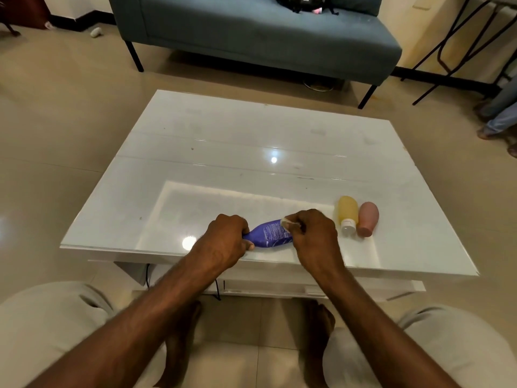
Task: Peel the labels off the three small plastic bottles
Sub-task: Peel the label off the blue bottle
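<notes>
A purple bottle (268, 235) with white print lies on its side near the front edge of the white glossy table (223, 152). My left hand (226, 239) grips its left end. My right hand (313, 233) is at its right end and pinches a pale, lifted corner of the label (288, 223) between thumb and fingers. To the right, a yellow bottle (347, 211) with a white cap and a pink bottle (368, 218) lie side by side on the table, touching, apart from both hands.
A blue sofa (251, 37) stands beyond the table, with a dark bag on it. Black metal legs of a stand are at the far right (447, 49). Another person's legs show at the right edge (500, 113). My knees and bare feet are below the table's front edge.
</notes>
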